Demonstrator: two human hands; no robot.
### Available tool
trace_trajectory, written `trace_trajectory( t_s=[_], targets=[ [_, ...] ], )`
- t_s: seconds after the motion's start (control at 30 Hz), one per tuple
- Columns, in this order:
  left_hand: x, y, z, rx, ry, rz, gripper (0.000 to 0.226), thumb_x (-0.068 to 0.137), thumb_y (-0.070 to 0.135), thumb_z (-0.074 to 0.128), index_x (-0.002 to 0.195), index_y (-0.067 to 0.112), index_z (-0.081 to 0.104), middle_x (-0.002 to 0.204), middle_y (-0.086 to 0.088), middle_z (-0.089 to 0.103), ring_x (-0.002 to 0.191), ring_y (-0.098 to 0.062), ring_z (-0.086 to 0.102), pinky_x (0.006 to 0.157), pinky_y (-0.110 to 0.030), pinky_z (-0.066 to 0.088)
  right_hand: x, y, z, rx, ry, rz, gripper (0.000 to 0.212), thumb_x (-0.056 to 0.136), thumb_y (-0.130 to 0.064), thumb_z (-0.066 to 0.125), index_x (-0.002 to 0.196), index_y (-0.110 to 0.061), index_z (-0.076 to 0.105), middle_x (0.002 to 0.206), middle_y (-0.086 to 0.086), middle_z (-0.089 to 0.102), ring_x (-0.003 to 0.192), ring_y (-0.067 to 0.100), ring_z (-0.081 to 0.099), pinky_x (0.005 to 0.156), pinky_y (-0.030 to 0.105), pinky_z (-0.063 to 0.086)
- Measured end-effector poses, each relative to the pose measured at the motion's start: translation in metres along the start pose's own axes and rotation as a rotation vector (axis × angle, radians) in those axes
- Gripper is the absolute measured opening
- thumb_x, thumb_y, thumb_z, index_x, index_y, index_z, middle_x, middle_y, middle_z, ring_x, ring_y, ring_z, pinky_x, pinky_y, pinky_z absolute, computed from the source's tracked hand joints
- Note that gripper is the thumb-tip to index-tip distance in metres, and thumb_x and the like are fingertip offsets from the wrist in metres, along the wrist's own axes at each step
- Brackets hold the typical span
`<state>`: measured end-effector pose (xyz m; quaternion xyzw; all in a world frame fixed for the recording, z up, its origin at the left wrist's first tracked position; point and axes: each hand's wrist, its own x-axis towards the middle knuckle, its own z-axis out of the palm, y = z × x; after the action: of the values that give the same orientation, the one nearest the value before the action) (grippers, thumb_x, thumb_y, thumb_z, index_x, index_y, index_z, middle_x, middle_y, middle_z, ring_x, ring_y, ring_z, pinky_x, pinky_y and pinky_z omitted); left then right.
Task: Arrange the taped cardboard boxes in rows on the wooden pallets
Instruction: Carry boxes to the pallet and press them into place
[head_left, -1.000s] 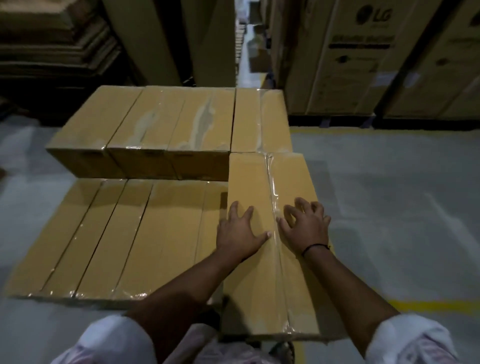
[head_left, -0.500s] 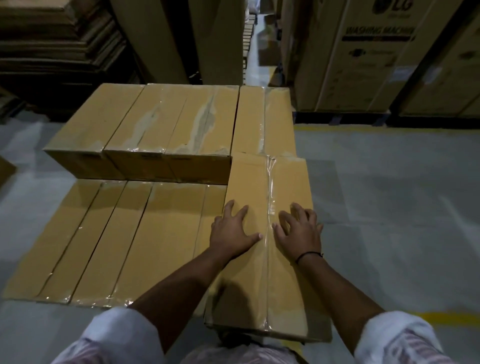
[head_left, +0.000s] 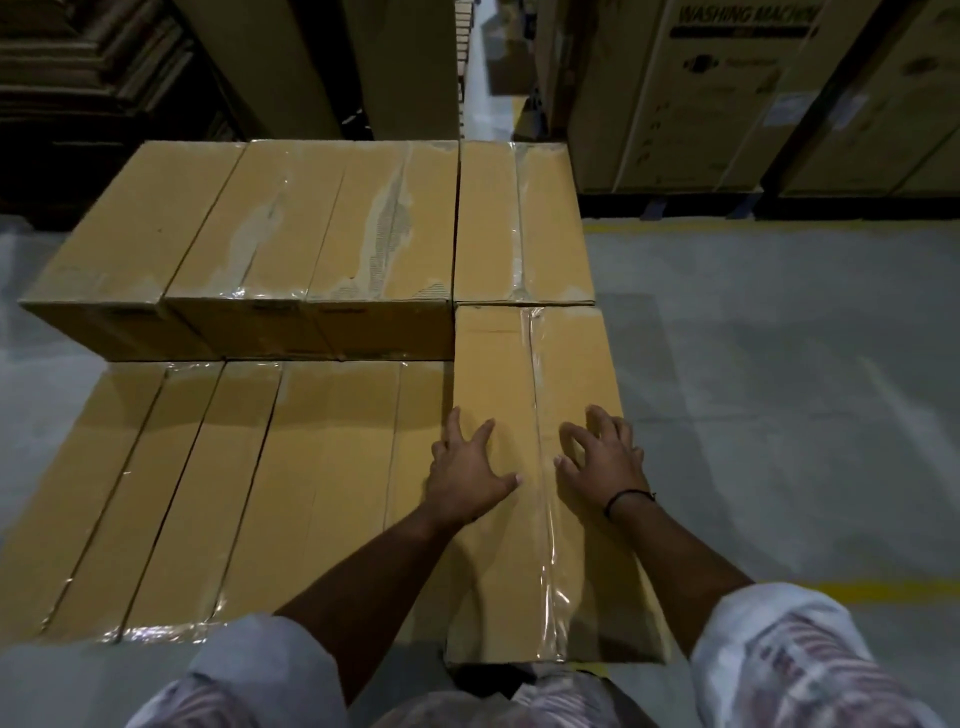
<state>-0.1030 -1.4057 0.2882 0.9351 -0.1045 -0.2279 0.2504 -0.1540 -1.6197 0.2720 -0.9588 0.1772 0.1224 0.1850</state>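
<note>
Head view: left grip (head_left: 470, 478) flat, right grip (head_left: 602, 462) arched, both released, pressing top of taped box (head_left: 493, 374).

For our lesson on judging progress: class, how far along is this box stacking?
Done: a lower row of boxes lies side by side, with four boxes stacked higher behind. In hand: the left hand and right hand press on the front right box. Left: the front lower row has nothing on top.

Both my forearms (head_left: 384, 566) bare and stretched forward, my left hand (head_left: 470, 475) palm down, fingers straight and spread, my right hand (head_left: 605, 462) just beside it, fingers arched onto their tips
</note>
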Motion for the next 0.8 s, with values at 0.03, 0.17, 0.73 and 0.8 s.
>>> trace_trajectory(
  t_s=[0.03,0.17,0.73,0.8],
  targets=[
    [-0.001,-0.001,0.003,0.002,-0.008,-0.008,0.099,0.076,0.065,0.076,0.158,0.039,0.027,0.168,0.008,-0.011,0.15,-0.039,0.016,0.115,-0.057,0.038,0.0,0.003,0.002,-0.005,-0.026,0.0,0.048,0.094,-0.05,0.061,0.14,-0.04,0.051,0.165,-0.001,0.014,0.149,0.028,0.009,0.115,0.058,0.027],
    [-0.013,-0.009,0.015,0.031,-0.016,-0.023,0.094,0.08,0.059,0.077,0.158,0.041,0.026,0.168,0.008,-0.017,0.151,-0.036,0.013,0.117,-0.057,0.036,-0.007,0.007,0.005,-0.028,-0.043,-0.02,0.053,0.095,-0.05,0.059,0.145,-0.039,0.045,0.167,-0.001,0.01,0.151,0.029,0.004,0.118,0.057,0.023],
    [-0.171,-0.029,0.077,0.091,-0.072,-0.121,0.099,0.085,0.064,0.07,0.162,0.042,0.012,0.17,-0.016,-0.001,0.145,-0.043,0.036,0.113,-0.045,0.041,-0.158,0.08,0.027,-0.111,-0.17,-0.307,0.072,0.093,-0.06,0.055,0.155,-0.032,0.033,0.169,0.003,-0.003,0.154,0.03,-0.006,0.121,0.049,0.025],
    [-0.182,-0.027,0.081,0.09,-0.049,-0.136,0.097,0.087,0.061,0.071,0.162,0.038,0.015,0.169,-0.019,0.005,0.144,-0.042,0.038,0.112,-0.043,0.041,-0.173,0.092,0.03,-0.073,-0.171,-0.332,0.074,0.092,-0.06,0.059,0.155,-0.03,0.035,0.169,0.005,-0.006,0.154,0.03,-0.009,0.122,0.048,0.023]
  ],
)
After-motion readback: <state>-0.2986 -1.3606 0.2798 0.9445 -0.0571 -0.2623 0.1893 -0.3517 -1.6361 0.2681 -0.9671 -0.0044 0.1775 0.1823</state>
